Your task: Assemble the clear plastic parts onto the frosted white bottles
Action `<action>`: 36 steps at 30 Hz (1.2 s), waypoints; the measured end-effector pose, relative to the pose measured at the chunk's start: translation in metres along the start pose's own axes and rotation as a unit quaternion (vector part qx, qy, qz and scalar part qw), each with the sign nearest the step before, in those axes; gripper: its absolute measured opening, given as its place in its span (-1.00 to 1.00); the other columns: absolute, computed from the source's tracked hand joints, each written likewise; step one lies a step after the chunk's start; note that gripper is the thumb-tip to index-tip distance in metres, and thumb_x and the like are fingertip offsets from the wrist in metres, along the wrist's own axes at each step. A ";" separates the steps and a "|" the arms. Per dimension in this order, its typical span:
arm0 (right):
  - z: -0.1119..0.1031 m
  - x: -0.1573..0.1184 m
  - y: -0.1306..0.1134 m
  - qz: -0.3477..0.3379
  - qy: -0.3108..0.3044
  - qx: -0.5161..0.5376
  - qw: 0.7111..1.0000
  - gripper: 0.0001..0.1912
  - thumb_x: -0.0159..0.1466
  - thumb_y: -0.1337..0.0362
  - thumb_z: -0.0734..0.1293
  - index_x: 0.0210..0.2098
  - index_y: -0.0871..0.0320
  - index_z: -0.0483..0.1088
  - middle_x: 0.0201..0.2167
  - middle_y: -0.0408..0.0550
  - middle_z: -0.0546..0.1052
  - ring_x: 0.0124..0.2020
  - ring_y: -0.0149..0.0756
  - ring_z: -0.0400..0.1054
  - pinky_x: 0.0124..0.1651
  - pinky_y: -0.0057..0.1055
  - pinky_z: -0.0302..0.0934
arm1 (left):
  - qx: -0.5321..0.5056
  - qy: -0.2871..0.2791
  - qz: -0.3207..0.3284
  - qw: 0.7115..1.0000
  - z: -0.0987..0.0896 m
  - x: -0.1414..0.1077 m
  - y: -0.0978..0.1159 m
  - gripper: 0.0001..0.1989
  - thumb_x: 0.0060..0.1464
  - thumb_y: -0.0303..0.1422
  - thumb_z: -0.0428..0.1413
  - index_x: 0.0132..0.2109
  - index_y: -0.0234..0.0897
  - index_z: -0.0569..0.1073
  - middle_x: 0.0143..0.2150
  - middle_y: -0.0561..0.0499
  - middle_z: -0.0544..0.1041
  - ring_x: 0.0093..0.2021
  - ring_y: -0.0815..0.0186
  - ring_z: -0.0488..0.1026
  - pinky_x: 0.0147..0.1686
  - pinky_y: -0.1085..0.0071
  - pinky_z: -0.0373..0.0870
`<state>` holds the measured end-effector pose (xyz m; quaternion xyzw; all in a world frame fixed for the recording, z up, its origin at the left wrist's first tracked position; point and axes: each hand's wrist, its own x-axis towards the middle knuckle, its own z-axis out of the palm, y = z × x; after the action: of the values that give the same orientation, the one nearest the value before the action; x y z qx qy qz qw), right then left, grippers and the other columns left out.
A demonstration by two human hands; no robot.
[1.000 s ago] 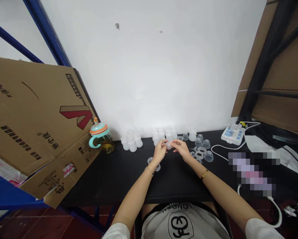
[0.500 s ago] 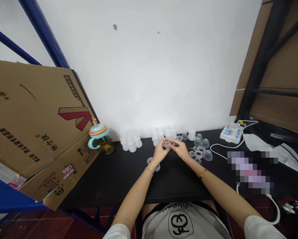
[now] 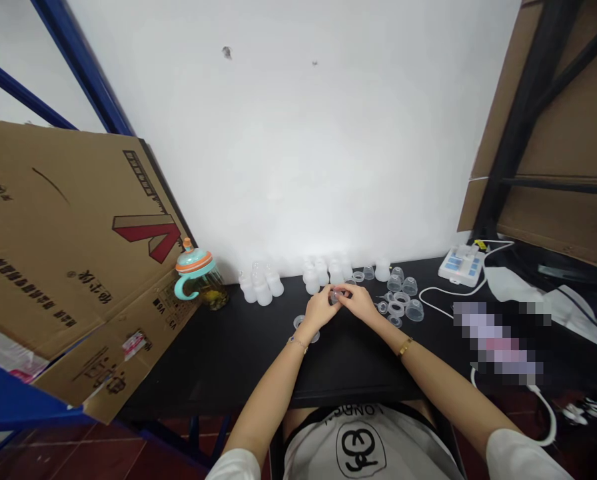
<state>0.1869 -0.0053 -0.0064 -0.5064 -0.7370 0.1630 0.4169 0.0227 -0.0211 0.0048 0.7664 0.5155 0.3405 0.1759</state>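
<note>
My hands meet over the middle of the black table (image 3: 218,373), pinching a small clear plastic piece (image 3: 335,297) between their fingers, which hide most of it. My left hand (image 3: 321,309) is just above a clear ring-shaped part (image 3: 301,323). My right hand (image 3: 357,301) is nearest the clear plastic rings (image 3: 396,308) and domed cups (image 3: 414,310). Behind my hands stand several frosted bottles (image 3: 312,280), and more (image 3: 261,288) stand further left.
A sippy cup (image 3: 198,275) with a teal handle stands at the table's back left, beside a tilted cardboard sheet (image 3: 78,247) and blue shelving (image 3: 81,67). A white device (image 3: 461,265) with a white cable sits back right. A pixelated patch (image 3: 498,343) covers something on the right.
My hands have drawn closer together, and their fingers now cover more of the clear piece. The view has shifted slightly.
</note>
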 end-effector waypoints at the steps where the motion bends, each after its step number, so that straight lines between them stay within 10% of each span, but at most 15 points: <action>1: -0.001 -0.001 -0.002 0.008 -0.017 -0.015 1.000 -0.75 0.20 0.31 0.39 -0.13 0.05 0.62 -0.30 -0.11 0.66 -0.29 -0.24 0.50 -0.16 -0.39 0.30 | 0.041 -0.007 -0.001 0.999 0.000 -0.001 0.000 -0.66 0.15 -0.25 0.19 0.06 -0.16 0.47 -0.09 -0.06 0.66 -0.11 0.10 0.60 -0.13 0.29 0.43; 14: -0.005 0.004 0.004 0.015 -0.098 0.020 0.995 -0.82 0.15 0.36 0.42 -0.24 0.06 0.58 -0.25 -0.16 0.67 -0.33 -0.29 0.51 -0.21 -0.43 0.31 | 0.087 -0.066 0.003 0.994 0.003 0.001 -0.007 -0.65 0.06 -0.28 0.27 0.01 -0.19 0.51 -0.09 -0.08 0.64 -0.09 0.08 0.58 -0.14 0.33 0.41; 20: -0.047 0.020 0.012 0.036 0.029 0.000 0.999 -0.81 0.29 0.24 0.34 -0.18 0.10 0.59 -0.24 -0.05 0.67 -0.23 -0.20 0.53 -0.11 -0.36 0.32 | 0.083 -0.070 -0.009 0.994 0.003 0.002 -0.008 -0.52 0.03 -0.26 0.30 0.12 -0.21 0.48 -0.03 -0.12 0.63 -0.02 0.05 0.56 -0.07 0.30 0.42; 36: -0.097 0.019 0.032 0.213 -0.017 -0.300 0.930 -0.68 0.26 0.42 0.24 -0.12 0.13 0.59 -0.10 0.16 0.61 -0.03 -0.01 0.50 -0.09 -0.28 0.25 | 0.077 -0.078 -0.011 0.994 0.003 0.002 -0.009 -0.53 0.05 -0.26 0.29 0.12 -0.20 0.48 -0.05 -0.11 0.63 -0.03 0.05 0.56 -0.06 0.31 0.41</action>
<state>0.2791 0.0075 0.0392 -0.7499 -0.6335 0.0279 0.1887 0.0190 -0.0156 -0.0019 0.7964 0.5330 0.2369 0.1598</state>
